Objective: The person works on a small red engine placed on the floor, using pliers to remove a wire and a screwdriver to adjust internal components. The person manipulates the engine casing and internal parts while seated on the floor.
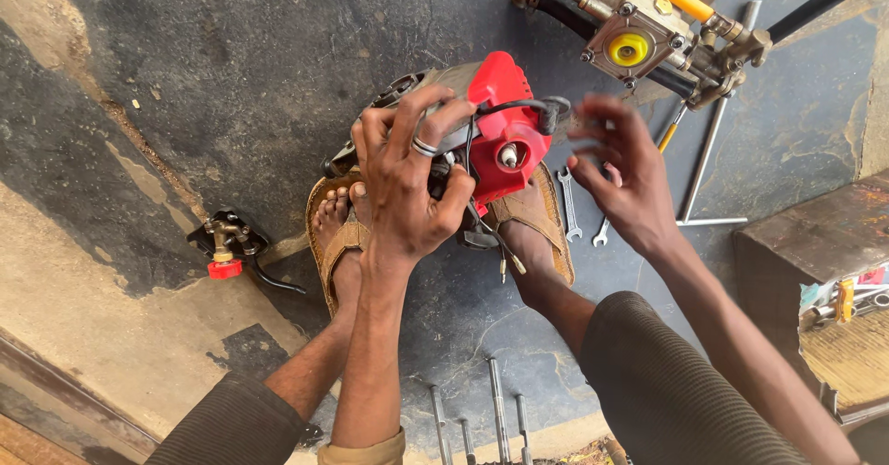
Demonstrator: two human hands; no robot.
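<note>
Red engine (495, 131) under left hand (407, 187)

Glossy red plastic engine cover (500, 122) over dull grey metal. Rough, stained concrete floor (231, 67). Bright steel spanners (568, 201). Tan leather-look sandals (344, 243). Ribbed dark cloth sleeves (667, 391). Worn wooden box (806, 243). Metal ring (424, 146).

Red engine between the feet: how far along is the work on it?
Done: spanners laid out beside the red engine. In hand: left hand grips its body; right hand hovers open by the black cable. Left: the loose lead below hangs unconnected.
</note>
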